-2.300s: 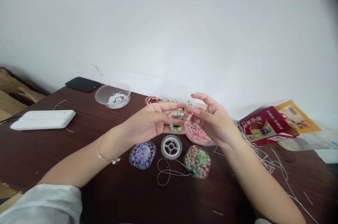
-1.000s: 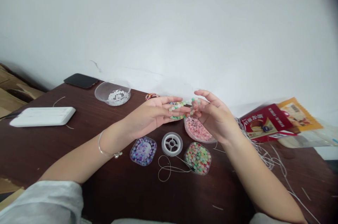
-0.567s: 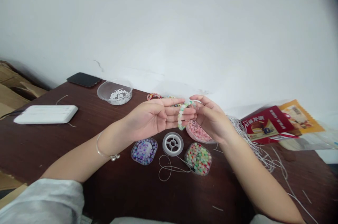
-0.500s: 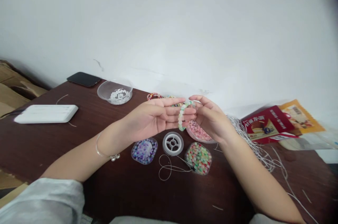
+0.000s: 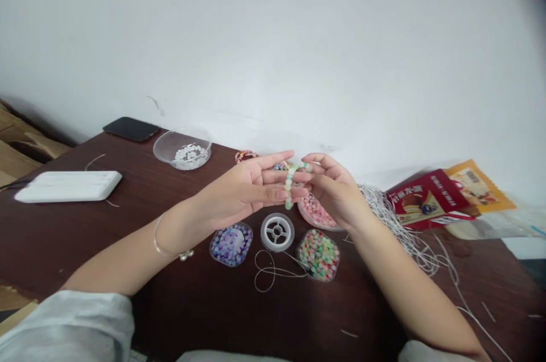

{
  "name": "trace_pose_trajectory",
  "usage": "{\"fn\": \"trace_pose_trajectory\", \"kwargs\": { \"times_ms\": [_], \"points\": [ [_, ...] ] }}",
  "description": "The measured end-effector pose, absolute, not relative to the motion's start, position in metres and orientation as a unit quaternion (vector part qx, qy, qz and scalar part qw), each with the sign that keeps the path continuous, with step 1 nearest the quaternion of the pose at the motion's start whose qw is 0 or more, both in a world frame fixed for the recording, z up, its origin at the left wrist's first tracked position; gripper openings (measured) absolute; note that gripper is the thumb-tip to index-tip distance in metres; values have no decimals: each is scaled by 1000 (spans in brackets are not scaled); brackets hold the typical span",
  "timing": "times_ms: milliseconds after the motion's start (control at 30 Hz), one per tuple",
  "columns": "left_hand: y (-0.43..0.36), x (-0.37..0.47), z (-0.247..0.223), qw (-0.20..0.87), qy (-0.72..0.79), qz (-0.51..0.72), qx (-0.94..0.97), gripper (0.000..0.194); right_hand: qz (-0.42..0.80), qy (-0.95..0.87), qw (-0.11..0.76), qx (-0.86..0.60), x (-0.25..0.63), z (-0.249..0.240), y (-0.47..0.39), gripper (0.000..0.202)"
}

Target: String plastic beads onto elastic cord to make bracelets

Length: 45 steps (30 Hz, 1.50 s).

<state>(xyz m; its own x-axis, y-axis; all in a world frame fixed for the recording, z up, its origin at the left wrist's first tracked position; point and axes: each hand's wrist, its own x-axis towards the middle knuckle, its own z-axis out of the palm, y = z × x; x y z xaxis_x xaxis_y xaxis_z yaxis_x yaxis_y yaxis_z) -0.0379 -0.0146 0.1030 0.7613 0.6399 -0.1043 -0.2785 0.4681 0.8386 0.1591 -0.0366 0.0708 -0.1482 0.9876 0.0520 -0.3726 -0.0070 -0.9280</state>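
A beaded bracelet in pale green, white and yellow is looped round the outstretched fingers of my left hand, whose thumb now lies on the beads. My right hand has its fingers bent around the right side of the bracelet, thumb near the left fingertips; part of the loop is hidden there. Below the hands stand a white spool, a box of purple and blue beads and a box of green, red and white beads. A bowl of pink beads is partly covered by my right hand.
Clear thread lies curled near the spool. A bowl with white beads, a phone and a white power bank are on the left. White cords and a red packet lie on the right, by the wall.
My left thumb has come across onto the bracelet, and my left fingers have spread apart. The bracelet has shifted slightly left and turned. The view has moved a little.
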Motion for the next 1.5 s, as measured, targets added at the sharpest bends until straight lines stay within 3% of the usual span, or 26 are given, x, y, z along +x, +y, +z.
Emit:
{"fn": "trace_pose_trajectory", "kwargs": {
  "times_ms": [133, 367, 567, 667, 767, 1100, 1400, 1500],
  "points": [
    [-11, -36, 101, 812, 215, 303, 450, 81, 592, -438, 582, -346, 162, 77, -38, 22],
    [-9, -31, 100, 799, 252, 318, 444, 60, 564, -448, 605, -339, 169, 86, -45, 18],
    [-6, -29, 91, 812, 228, 318, 434, 16, 556, -464, 599, -343, 169, 85, -45, 14],
    [-5, -27, 88, 813, 241, 308, 432, 8, 566, -472, 588, -334, 169, 84, -45, 14],
    [-6, -26, 88, 813, 246, 302, 433, 8, 571, -479, 581, -326, 169, 84, -45, 13],
    [-8, -24, 88, 840, 215, 285, 409, 35, 570, -481, 577, -333, 166, 80, -44, 14],
    [-8, -27, 92, 882, 192, 249, 352, 45, 564, -500, 564, -338, 167, 81, -46, 13],
    [-8, -29, 94, 902, 143, 251, 322, 40, 555, -505, 562, -347, 165, 80, -46, 13]
  ]
}}
